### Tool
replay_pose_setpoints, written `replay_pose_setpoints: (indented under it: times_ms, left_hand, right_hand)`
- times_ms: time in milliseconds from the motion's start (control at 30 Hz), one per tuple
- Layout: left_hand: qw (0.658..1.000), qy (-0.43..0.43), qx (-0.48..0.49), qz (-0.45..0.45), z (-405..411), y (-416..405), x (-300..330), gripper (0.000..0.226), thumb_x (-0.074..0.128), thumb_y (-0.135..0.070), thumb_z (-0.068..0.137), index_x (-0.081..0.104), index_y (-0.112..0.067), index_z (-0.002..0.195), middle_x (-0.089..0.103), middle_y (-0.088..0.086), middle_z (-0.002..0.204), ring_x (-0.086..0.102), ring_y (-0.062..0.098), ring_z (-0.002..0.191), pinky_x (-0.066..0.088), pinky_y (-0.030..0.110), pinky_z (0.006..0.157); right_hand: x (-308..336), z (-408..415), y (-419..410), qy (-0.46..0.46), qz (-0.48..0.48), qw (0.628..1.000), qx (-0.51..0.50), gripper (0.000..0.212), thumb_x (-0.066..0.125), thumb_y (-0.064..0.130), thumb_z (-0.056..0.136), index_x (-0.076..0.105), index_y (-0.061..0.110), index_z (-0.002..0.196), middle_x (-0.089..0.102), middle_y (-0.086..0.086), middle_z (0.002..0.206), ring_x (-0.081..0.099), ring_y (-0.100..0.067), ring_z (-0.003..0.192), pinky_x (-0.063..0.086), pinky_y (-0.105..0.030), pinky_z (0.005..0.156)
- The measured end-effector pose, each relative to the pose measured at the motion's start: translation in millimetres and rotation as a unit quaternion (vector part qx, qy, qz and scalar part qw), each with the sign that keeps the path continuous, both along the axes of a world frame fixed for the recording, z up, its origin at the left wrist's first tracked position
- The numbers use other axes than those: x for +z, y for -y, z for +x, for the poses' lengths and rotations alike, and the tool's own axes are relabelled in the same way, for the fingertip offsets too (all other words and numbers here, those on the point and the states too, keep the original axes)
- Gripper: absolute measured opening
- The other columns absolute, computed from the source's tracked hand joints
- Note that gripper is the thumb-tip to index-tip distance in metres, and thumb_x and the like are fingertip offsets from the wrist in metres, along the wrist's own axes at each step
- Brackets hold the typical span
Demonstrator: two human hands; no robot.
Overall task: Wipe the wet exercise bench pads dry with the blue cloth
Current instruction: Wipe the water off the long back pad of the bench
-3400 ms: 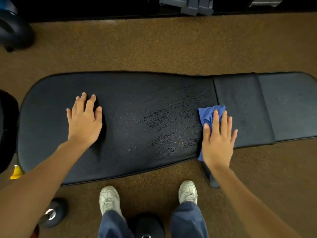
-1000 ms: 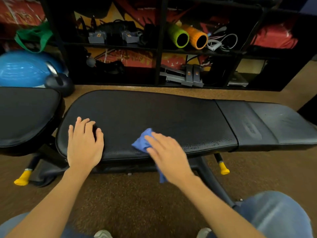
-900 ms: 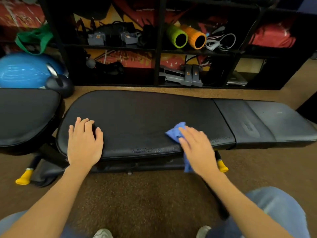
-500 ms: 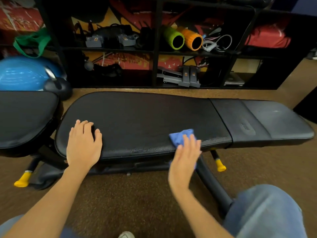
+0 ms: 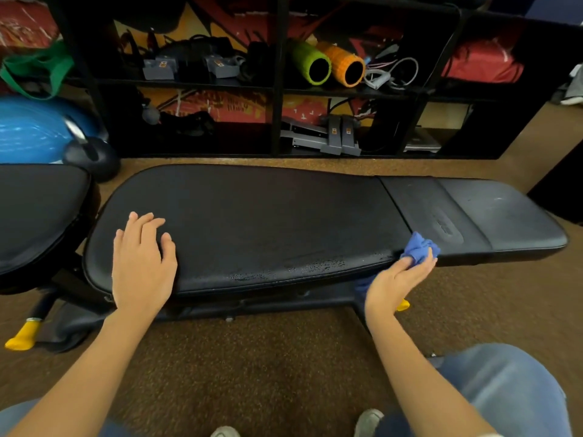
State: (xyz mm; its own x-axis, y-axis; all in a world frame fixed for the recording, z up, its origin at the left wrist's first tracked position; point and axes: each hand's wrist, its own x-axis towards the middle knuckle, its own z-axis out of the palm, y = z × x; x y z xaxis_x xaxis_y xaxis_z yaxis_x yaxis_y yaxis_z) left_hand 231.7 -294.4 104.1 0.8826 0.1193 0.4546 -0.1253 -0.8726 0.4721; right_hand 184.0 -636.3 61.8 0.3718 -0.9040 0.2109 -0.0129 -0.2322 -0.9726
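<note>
Head view shows me the blue cloth (image 5: 420, 247) bunched up at about four o'clock in the frame, pressed on the near edge of the long bench pad (image 5: 252, 222) right where it meets the narrower middle pad (image 5: 419, 203). My right hand (image 5: 398, 280) has its fingers curled around the cloth, gripping it from the near side, with a bit of blue trailing below the palm. My left hand (image 5: 143, 266) lies flat at about nine o'clock on the same long pad, fingers spread and grasping nothing, and I read it as a brace. As for progress, I judge the job partly done: most of the long pad's top looks matte and free of beads, but a band of water droplets (image 5: 296, 268) runs along its near edge, from roughly six o'clock out toward the cloth, so that strip is left to wipe. The middle pad and the end pad (image 5: 504, 212) at three o'clock show faint marks, and I cannot tell whether they are damp or merely scuffed. A separate seat pad (image 5: 34, 212) sits at nine o'clock, apart from the long one, and its state is unclear too. Beyond the bench, at twelve o'clock, a black shelf (image 5: 277, 86) holds a green and an orange roller, and a blue ball (image 5: 31, 130) rests at ten o'clock.
</note>
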Motion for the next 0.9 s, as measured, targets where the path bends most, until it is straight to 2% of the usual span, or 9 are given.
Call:
replay_pose_setpoints:
  times_ms: [100, 233, 333, 500, 600, 667, 767, 833, 900]
  left_hand:
    - [0.998, 0.039, -0.012, -0.051, -4, 19, 3, 0.028, 0.047, -0.009, 0.095, 0.055, -0.004, 0.122, 0.049, 0.013, 0.136, 0.027, 0.027, 0.141, 0.014, 0.047, 0.116]
    - [0.990, 0.059, -0.116, -0.060, -12, 78, 6, 0.028, 0.047, -0.011, 0.096, 0.056, -0.007, 0.123, 0.049, 0.008, 0.136, 0.025, 0.021, 0.142, 0.010, 0.043, 0.118]
    - [0.975, 0.064, -0.211, -0.037, -19, 116, 7, 0.032, 0.043, -0.017, 0.097, 0.056, -0.007, 0.125, 0.049, 0.006, 0.137, 0.024, 0.017, 0.142, 0.009, 0.040, 0.119]
    - [0.958, 0.051, -0.284, -0.002, -22, 151, 5, 0.035, 0.040, -0.019, 0.097, 0.056, -0.009, 0.125, 0.051, 0.003, 0.135, 0.024, 0.016, 0.142, 0.011, 0.041, 0.119]
    - [0.946, 0.056, -0.318, 0.017, -23, 174, 4, 0.034, 0.041, -0.017, 0.096, 0.058, -0.009, 0.124, 0.051, 0.003, 0.134, 0.027, 0.016, 0.141, 0.015, 0.042, 0.118]
    - [0.939, 0.061, -0.337, 0.031, -24, 192, 3, 0.033, 0.043, -0.016, 0.095, 0.058, -0.011, 0.125, 0.051, 0.003, 0.134, 0.030, 0.016, 0.140, 0.019, 0.043, 0.117]
    - [0.935, 0.067, -0.347, 0.037, -21, 219, 0, 0.034, 0.043, -0.016, 0.094, 0.058, -0.012, 0.124, 0.052, 0.003, 0.134, 0.035, 0.017, 0.137, 0.024, 0.044, 0.115]
    - [0.936, 0.067, -0.343, 0.034, -17, 233, -1, 0.034, 0.042, -0.016, 0.093, 0.058, -0.012, 0.123, 0.053, 0.003, 0.133, 0.037, 0.017, 0.135, 0.025, 0.044, 0.115]
    - [0.937, 0.067, -0.341, 0.035, -13, 250, 0, 0.035, 0.040, -0.017, 0.093, 0.058, -0.013, 0.122, 0.054, 0.003, 0.132, 0.038, 0.018, 0.134, 0.025, 0.044, 0.114]
  right_hand:
    - [3, 5, -32, 0.025, 0.064, 0.998, -0.014, 0.047, 0.031, 0.013, 0.104, 0.022, 0.010, 0.150, 0.006, -0.013, 0.159, 0.007, -0.020, 0.147, 0.006, 0.000, 0.105]
    - [-8, -12, -92, 0.044, 0.121, 0.991, 0.039, 0.055, 0.029, 0.024, 0.105, 0.003, 0.021, 0.153, 0.003, 0.004, 0.160, 0.008, -0.006, 0.145, 0.011, -0.015, 0.114]
    - [-10, -7, -68, 0.050, 0.101, 0.993, 0.047, 0.055, 0.027, 0.021, 0.105, 0.001, 0.019, 0.153, 0.003, 0.003, 0.160, 0.008, -0.005, 0.144, 0.009, -0.006, 0.108]
    - [4, 14, 6, 0.065, 0.124, 0.989, -0.048, 0.055, 0.027, 0.019, 0.105, 0.002, 0.014, 0.153, -0.002, -0.007, 0.161, -0.001, -0.016, 0.147, 0.003, -0.005, 0.107]
    - [6, 14, -5, 0.070, 0.114, 0.990, -0.049, 0.054, 0.027, 0.020, 0.105, 0.004, 0.015, 0.153, -0.001, -0.005, 0.161, 0.000, -0.012, 0.146, 0.001, 0.008, 0.096]
    - [3, 7, -12, 0.052, 0.066, 0.996, -0.026, 0.054, 0.028, 0.020, 0.105, 0.004, 0.016, 0.153, -0.003, -0.003, 0.161, -0.002, -0.005, 0.144, 0.001, 0.008, 0.096]
    - [5, 9, 28, 0.018, -0.006, 0.999, -0.028, 0.051, 0.030, 0.016, 0.104, 0.013, 0.012, 0.152, 0.002, -0.008, 0.160, -0.002, -0.018, 0.146, 0.001, -0.001, 0.106]
    - [8, 17, 67, -0.036, -0.046, 0.998, -0.040, 0.048, 0.031, 0.016, 0.104, 0.021, 0.011, 0.151, 0.007, -0.008, 0.160, -0.005, -0.031, 0.146, 0.004, -0.025, 0.118]
    - [9, 23, 100, -0.100, -0.082, 0.991, -0.046, 0.045, 0.032, 0.017, 0.104, 0.029, 0.012, 0.149, 0.013, -0.006, 0.160, -0.007, -0.035, 0.146, 0.007, -0.044, 0.117]
